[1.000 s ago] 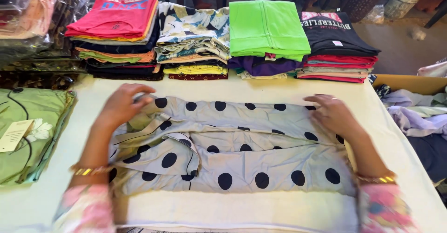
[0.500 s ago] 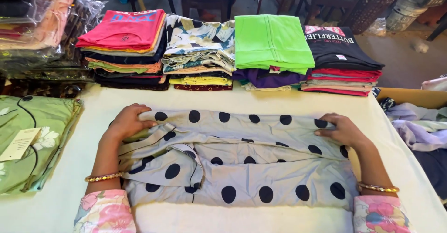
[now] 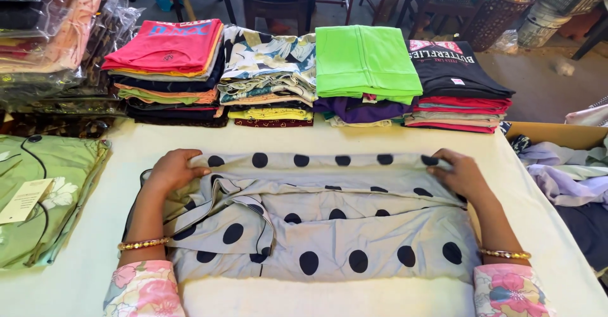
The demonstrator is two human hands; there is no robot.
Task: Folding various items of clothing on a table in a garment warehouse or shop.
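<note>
a green floral garment [image 3: 44, 196] lies at the table's [image 3: 329, 139] left edge. behind stand folded stacks: pink-topped [image 3: 166, 63], leaf-print [image 3: 269, 70], bright green [image 3: 364, 63], black-topped [image 3: 459, 82]. the grey polka-dot garment [image 3: 329, 228] lies flat mid-table. the left hand [image 3: 172, 171] curls over its far left corner, seemingly pinching the folded edge. the right hand [image 3: 461, 174] grips the far right corner, fingers closed on the cloth. a cardboard box [image 3: 557, 133] of clothes sits at right.

We see 2 bare forearms coming out of pink floral sleeves, with red and green flower prints on them. Our left hand [image 3: 172, 171] and right hand [image 3: 461, 174] each have 1 thin gold beaded bangle at the wrist. No rings that we can spot.
</note>
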